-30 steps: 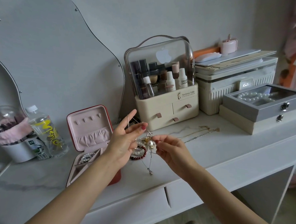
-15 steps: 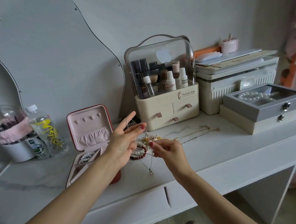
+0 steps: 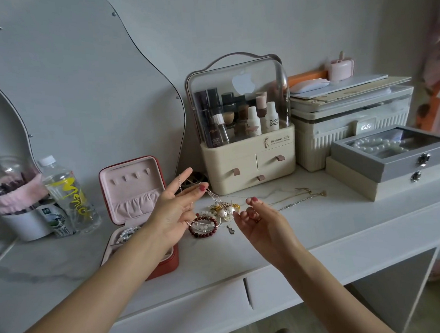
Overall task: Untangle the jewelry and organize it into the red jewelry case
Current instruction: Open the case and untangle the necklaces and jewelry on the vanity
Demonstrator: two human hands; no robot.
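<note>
The red jewelry case (image 3: pixel 165 266) stands open at the left, pink lid upright, with a pearl bracelet (image 3: pixel 126 232) in its base. The jewelry tangle (image 3: pixel 223 212) of pearls, gold bits and thin chains lies on the white table, beside a red bead bracelet (image 3: pixel 204 230) and a small pendant (image 3: pixel 230 229). My left hand (image 3: pixel 175 210) is palm-up over the case's right edge; a thin silver chain runs over its fingers, pinched by the thumb, down to the tangle. My right hand (image 3: pixel 258 220) hovers just right of the tangle, fingers loosely curled, holding nothing that I can see.
Loose gold and silver chains (image 3: pixel 300 195) lie to the right. Behind stand a cream cosmetic organizer (image 3: pixel 249 164), a ribbed white box (image 3: pixel 353 124) and stacked grey and cream jewelry boxes (image 3: pixel 393 161). A water bottle (image 3: pixel 66 191) and brush holder (image 3: pixel 24 222) are at the left.
The tangle has come down onto the table and the pendant no longer hangs. My right hand has let go of it and loosened. My left hand still holds the chain.
</note>
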